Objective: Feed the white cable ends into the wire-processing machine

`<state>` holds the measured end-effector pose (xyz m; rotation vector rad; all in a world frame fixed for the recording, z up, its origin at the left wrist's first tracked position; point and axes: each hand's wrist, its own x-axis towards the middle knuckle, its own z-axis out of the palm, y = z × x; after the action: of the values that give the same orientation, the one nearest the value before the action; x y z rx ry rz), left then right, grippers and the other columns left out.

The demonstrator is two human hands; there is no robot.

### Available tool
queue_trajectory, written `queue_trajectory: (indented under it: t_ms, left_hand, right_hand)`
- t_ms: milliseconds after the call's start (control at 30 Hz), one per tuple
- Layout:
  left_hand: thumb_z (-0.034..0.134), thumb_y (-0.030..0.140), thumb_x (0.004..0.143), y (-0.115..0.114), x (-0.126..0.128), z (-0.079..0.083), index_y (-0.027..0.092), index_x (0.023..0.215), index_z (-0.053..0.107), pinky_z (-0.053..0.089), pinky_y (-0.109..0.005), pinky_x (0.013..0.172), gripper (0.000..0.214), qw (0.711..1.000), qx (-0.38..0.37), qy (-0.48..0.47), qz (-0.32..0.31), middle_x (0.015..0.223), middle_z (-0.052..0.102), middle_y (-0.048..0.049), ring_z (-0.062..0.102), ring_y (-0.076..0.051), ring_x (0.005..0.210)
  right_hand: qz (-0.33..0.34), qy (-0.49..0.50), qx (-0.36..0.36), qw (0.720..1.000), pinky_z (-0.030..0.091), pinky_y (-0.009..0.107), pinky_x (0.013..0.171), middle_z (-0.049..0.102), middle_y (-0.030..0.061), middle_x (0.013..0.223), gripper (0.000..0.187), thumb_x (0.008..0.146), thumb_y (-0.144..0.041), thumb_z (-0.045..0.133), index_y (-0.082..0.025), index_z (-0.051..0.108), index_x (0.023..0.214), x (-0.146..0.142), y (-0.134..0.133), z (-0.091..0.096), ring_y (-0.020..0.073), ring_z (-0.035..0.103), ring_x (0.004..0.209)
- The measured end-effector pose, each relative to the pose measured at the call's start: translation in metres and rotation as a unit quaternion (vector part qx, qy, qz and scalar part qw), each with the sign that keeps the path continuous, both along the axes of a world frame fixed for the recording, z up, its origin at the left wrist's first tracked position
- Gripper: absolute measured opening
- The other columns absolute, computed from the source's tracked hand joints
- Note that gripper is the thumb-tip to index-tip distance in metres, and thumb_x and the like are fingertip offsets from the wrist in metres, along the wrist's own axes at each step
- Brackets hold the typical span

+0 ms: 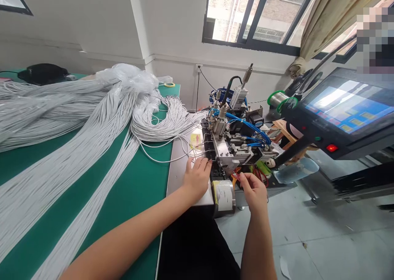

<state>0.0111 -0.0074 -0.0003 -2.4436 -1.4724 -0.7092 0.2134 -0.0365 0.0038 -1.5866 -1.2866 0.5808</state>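
Note:
My left hand (197, 177) lies flat on the metal plate (176, 169) in front of a small wire-processing machine (234, 144), fingers stretched toward its jaws, fingertips on thin white wires (187, 148) that run into the machine. My right hand (254, 189) hovers at the machine's lower front, near a red and green part (260, 171), fingers curled in a loose pinch; what they hold, if anything, is hidden. Blue air hoses (246, 126) loop over the machine's top.
Large bundles of white wire (76, 120) spread across the green table (135, 189) on the left, some under clear plastic (129, 76). A touchscreen panel (344, 107) on an arm stands at right. Spools (278, 99) sit behind the machine. Tiled floor (308, 239) lies below.

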Motion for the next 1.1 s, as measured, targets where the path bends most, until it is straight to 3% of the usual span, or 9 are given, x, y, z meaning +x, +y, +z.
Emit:
queue_trajectory:
  t_ms: [200,400,533,633,833,1000,1100]
  left_hand:
    - [0.040,0.009,0.083,0.000,-0.002,0.004,0.022,0.124,0.049,0.028,-0.042,0.097,0.044,0.997,-0.009,-0.057,-0.047,0.113,0.061,-0.0065,0.052,-0.021,0.107]
    - [0.033,0.013,0.087,-0.001,-0.005,0.000,0.018,0.104,0.053,0.036,-0.033,0.075,0.027,0.989,0.015,-0.078,-0.121,0.080,0.062,-0.0024,0.059,-0.016,0.072]
    - [0.041,0.028,0.085,-0.001,-0.006,-0.002,0.016,0.108,0.048,0.038,-0.032,0.066,0.028,0.980,-0.004,-0.057,-0.191,0.080,0.060,-0.0022,0.057,-0.017,0.067]
    - [0.050,0.028,0.079,0.001,-0.007,0.000,0.014,0.118,0.040,0.041,-0.033,0.072,0.042,0.973,-0.042,-0.056,-0.221,0.092,0.060,-0.0053,0.058,-0.019,0.077]
    - [0.051,0.002,0.066,0.005,-0.011,0.005,0.016,0.131,0.028,0.044,-0.032,0.086,0.070,0.946,-0.148,-0.115,-0.263,0.117,0.053,-0.0098,0.053,-0.021,0.103]
    - [0.045,0.000,0.069,0.005,-0.015,0.005,0.018,0.137,0.026,0.043,-0.037,0.094,0.072,0.917,-0.181,-0.178,-0.308,0.124,0.049,-0.0112,0.049,-0.023,0.112]
    - [0.043,0.000,0.071,0.004,-0.015,0.004,0.016,0.138,0.026,0.044,-0.036,0.095,0.071,0.905,-0.174,-0.206,-0.328,0.121,0.051,-0.0122,0.051,-0.022,0.111]
  right_hand:
    - [0.045,-0.004,0.039,0.998,0.036,0.022,0.048,0.051,-0.0020,0.058,0.028,0.085,-0.043,0.056,-0.017,0.061,0.075,-0.016,-0.028,0.013,0.0116,0.045,0.052]
    - [0.212,-0.092,0.094,0.968,0.039,0.023,0.054,0.058,-0.0003,0.072,0.007,0.086,-0.026,0.057,-0.020,0.061,0.085,-0.044,-0.047,0.021,0.0115,0.047,0.057]
    - [0.274,-0.111,0.100,0.950,0.040,0.024,0.055,0.059,0.0006,0.080,0.012,0.087,-0.019,0.056,-0.022,0.060,0.098,-0.059,-0.047,0.021,0.0120,0.047,0.059]
    - [0.259,-0.113,0.102,0.954,0.042,0.025,0.056,0.060,0.0015,0.083,0.010,0.087,-0.020,0.056,-0.022,0.060,0.095,-0.066,-0.043,0.018,0.0120,0.047,0.059]
    - [0.191,-0.145,0.128,0.962,0.043,0.025,0.057,0.061,0.0037,0.091,0.006,0.088,-0.022,0.056,-0.021,0.060,0.091,-0.068,-0.032,0.008,0.0113,0.049,0.059]
    - [0.136,-0.152,0.107,0.973,0.040,0.024,0.051,0.057,-0.0005,0.072,0.009,0.086,-0.027,0.059,-0.020,0.058,0.092,-0.067,-0.023,0.005,0.0117,0.045,0.053]
    - [0.148,-0.177,0.121,0.965,0.042,0.025,0.055,0.060,0.0021,0.079,0.009,0.087,-0.026,0.057,-0.020,0.061,0.091,-0.068,-0.018,0.009,0.0124,0.049,0.057]
